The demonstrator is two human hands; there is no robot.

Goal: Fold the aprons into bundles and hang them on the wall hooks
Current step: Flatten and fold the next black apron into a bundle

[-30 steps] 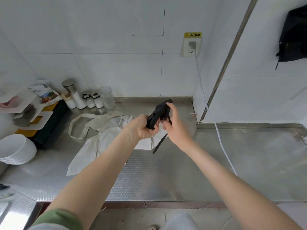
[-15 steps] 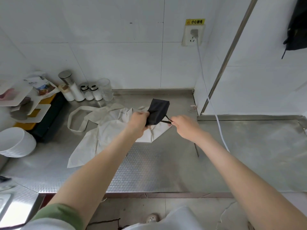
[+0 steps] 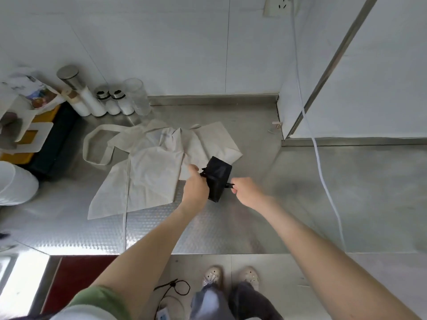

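Fingers (image 3: 193,168) of the left hand (image 3: 196,184) curl round the left side of a small black apron bundle (image 3: 219,177), gripping it where a dark strap (image 3: 204,172) bunches against the cloth. On the right, the right hand (image 3: 246,192) is closed, its fingertips (image 3: 234,190) pinching a short black strap end (image 3: 228,185) that sticks out of the bundle's right edge. Whether that strap is knotted or only pulled tight is hard to make out from this angle. The bundle is held between the two hands, just over the steel counter (image 3: 231,229), and it overlaps the near right corner of a white apron (image 3: 154,174). That white apron lies spread and creased on the counter to the left, its neck loop (image 3: 92,146) reaching toward the far left. Against the far wall stands a row of jars (image 3: 115,103) with a clear glass (image 3: 137,95) beside them. A stack of white bowls (image 3: 13,183) sits at the left edge. A white cable (image 3: 323,179) runs from the wall socket (image 3: 276,6) at the far right down across the counter. Near the bottom, two pale shoes (image 3: 213,276) stand on the tiled floor.
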